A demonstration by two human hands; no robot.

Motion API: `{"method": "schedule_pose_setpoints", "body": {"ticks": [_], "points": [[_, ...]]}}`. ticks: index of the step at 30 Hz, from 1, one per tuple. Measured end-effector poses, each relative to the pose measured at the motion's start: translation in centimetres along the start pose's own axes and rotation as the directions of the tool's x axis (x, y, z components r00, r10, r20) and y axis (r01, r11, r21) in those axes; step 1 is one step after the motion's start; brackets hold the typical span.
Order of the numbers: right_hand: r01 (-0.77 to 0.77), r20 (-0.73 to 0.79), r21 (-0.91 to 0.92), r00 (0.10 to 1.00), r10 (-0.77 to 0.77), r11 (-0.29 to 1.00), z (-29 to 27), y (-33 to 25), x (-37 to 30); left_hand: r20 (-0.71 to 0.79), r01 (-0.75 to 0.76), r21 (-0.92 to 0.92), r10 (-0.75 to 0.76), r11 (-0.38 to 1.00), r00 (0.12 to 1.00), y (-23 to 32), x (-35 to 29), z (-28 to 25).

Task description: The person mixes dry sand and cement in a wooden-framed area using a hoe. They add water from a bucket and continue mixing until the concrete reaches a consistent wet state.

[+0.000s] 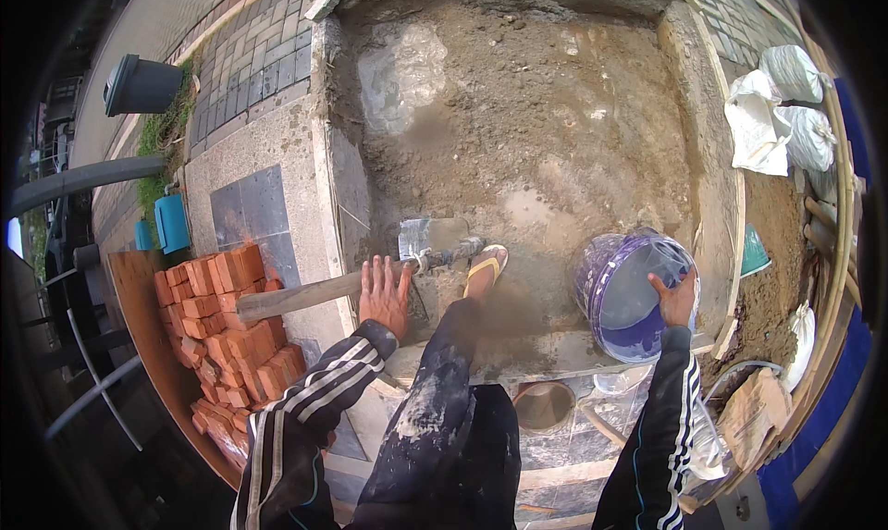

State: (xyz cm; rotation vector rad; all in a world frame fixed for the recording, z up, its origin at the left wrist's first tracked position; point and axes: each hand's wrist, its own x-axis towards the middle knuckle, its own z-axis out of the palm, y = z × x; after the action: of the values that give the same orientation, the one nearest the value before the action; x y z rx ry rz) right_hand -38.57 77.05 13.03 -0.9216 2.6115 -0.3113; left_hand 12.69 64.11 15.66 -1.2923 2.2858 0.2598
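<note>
My left hand (384, 299) is open, its fingers stretched out over the wooden handle (296, 299) of a hoe. I cannot tell whether the palm touches the wood. The hoe's flat, wet blade (442, 234) lies on the mud beside my foot in a yellow flip-flop (487, 269). On the right, my right hand (675, 297) grips the near right rim of a purple bucket (597, 285). The bucket tilts toward me, with cloudy greyish liquid inside. Both stand in a shallow pit of wet sandy mortar (518, 114) edged by low walls.
Orange bricks (231, 317) are stacked at the left, next to dark tiles (250, 202). A grey bin (143, 84) stands far left. White sacks (758, 123) and a green container (755, 251) lie beyond the right wall. Behind my legs sits a round brown container (544, 406).
</note>
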Motion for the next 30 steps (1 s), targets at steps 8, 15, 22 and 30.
{"method": "schedule_pose_setpoints", "body": {"ticks": [8,15,22,30], "points": [[-0.099,0.182,0.502,0.983,0.007,0.859,-3.6,5.2,-28.3,0.378,-0.199,0.471,0.007,0.859,0.926,-7.6,2.1,-3.0],[-0.506,0.706,0.322,0.692,0.154,0.800,-6.0,7.1,-59.0,0.222,-0.232,0.573,0.124,0.786,0.967,5.9,3.8,-9.9],[-0.348,0.369,0.889,0.929,-0.015,0.298,-8.3,-4.2,-50.2,-0.017,-0.265,0.677,0.374,0.686,0.927,4.0,-14.7,-34.0],[-0.742,0.544,0.547,0.667,-0.509,-0.388,-19.0,-29.6,-40.5,-0.083,-0.364,0.400,0.428,0.842,0.900,5.2,-30.0,-39.2]]}}
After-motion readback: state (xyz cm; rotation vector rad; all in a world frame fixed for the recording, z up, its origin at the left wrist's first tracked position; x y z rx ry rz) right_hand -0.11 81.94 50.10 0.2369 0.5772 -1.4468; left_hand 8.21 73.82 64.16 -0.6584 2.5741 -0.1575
